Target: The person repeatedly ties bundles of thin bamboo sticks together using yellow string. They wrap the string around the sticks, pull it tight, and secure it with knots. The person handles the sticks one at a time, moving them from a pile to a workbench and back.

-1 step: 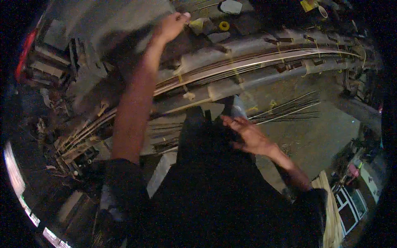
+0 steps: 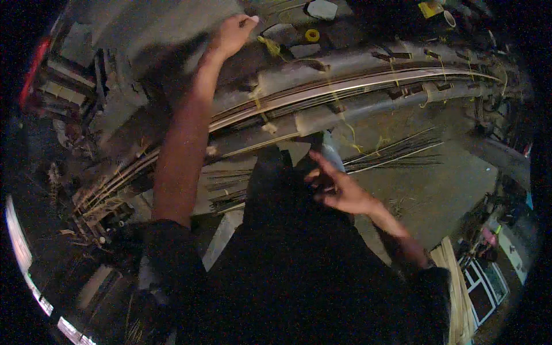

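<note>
My left hand (image 2: 234, 35) is raised at the far end of a stretched-out arm, above the far side of a long bench-like frame. Its fingers are closed, and anything in them is too small to make out. Just right of it hangs a yellow tie strip (image 2: 272, 47) by the grey far pipe (image 2: 345, 59). My right hand (image 2: 348, 192) hovers over my dark-clothed lap, index finger stretched out and the others loosely bent, apart from the near pipe (image 2: 371, 111). Between the pipes runs a bundle of long thin strips (image 2: 310, 99), bound by yellow ties.
A yellow tape roll (image 2: 312, 36) and a pale flat stone-like piece (image 2: 322, 10) lie beyond the frame. Loose thin rods (image 2: 397, 150) lie on the floor (image 2: 437, 190) below it. Pale wooden slats (image 2: 451, 287) stand at lower right, beside a white-framed panel (image 2: 483, 290).
My left hand has shifted slightly left, and the blurred yellow strip beside it now hangs lower and sharper. My right hand's fingers have spread and bent, with the index finger pointing further up.
</note>
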### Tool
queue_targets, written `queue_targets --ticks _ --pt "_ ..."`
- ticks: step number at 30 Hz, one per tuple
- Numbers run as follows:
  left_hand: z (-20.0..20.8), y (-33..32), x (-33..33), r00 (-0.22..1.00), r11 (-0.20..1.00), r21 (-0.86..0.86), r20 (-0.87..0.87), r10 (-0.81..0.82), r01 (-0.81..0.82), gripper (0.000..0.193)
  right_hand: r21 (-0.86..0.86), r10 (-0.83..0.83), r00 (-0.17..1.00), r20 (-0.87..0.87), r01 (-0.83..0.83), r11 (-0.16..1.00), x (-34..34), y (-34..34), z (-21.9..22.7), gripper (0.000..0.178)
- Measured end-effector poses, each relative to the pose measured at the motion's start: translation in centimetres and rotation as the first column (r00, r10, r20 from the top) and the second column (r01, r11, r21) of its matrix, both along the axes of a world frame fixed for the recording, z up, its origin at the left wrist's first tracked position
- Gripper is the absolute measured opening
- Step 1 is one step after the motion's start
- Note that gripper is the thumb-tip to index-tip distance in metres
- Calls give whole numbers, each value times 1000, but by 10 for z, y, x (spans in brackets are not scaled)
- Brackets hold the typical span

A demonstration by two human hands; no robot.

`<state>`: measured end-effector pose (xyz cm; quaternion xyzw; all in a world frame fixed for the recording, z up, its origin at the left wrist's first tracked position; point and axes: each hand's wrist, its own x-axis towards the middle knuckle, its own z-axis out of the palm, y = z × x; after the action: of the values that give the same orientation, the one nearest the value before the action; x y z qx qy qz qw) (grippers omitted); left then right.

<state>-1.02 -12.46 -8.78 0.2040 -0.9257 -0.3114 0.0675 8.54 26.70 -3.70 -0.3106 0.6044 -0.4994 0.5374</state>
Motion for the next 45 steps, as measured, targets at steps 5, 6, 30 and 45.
queue_targets --ticks 5,6,30,45 --pt "57 23 108 999 991 130 -40 26 -20 38 119 -237 969 -73 244 962 48 -67 -81 32" --pt "75 46 124 1000 985 169 5 21 -22 34 -22 -244 965 -97 243 970 42 -75 -76 26" --pt "10 116 174 978 929 369 -177 113 -40 19 320 567 525 -635 -490 811 58 -138 -103 25" --pt "3 -99 134 993 992 93 73 -87 81 42 -84 51 974 -221 -71 994 111 -109 -37 70"
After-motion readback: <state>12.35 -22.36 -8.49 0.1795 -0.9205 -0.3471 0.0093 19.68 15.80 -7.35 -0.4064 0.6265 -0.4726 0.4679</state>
